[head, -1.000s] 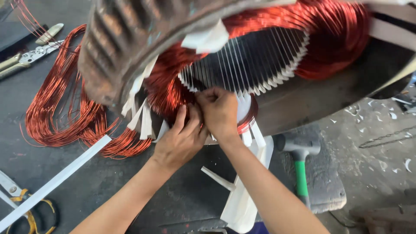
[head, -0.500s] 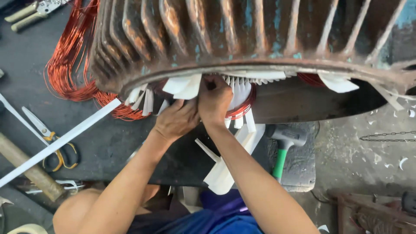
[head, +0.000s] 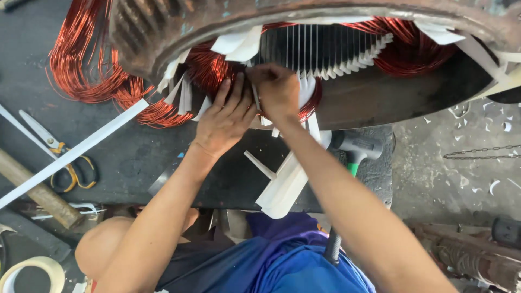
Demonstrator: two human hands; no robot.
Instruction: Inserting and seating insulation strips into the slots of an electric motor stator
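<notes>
Both hands are seen pressed together at the lower rim of a large rusted iron stator housing (head: 179, 32): the left hand (head: 225, 122) is spread flat over red-copper winding coils (head: 211, 68), while the right hand (head: 277, 89) is pinching a white insulating paper strip (head: 255, 97) at the slots. Since half a second ago the view has been lowered and the ribbed bore exposed; the hands have barely shifted. Left of the hands, yellow-handled scissors (head: 59, 157) and a long white strip (head: 81, 149) lie on the dark tabletop (head: 130, 157); a green-handled hammer (head: 355, 152) rests to the right, above a littered concrete floor (head: 461, 179).
</notes>
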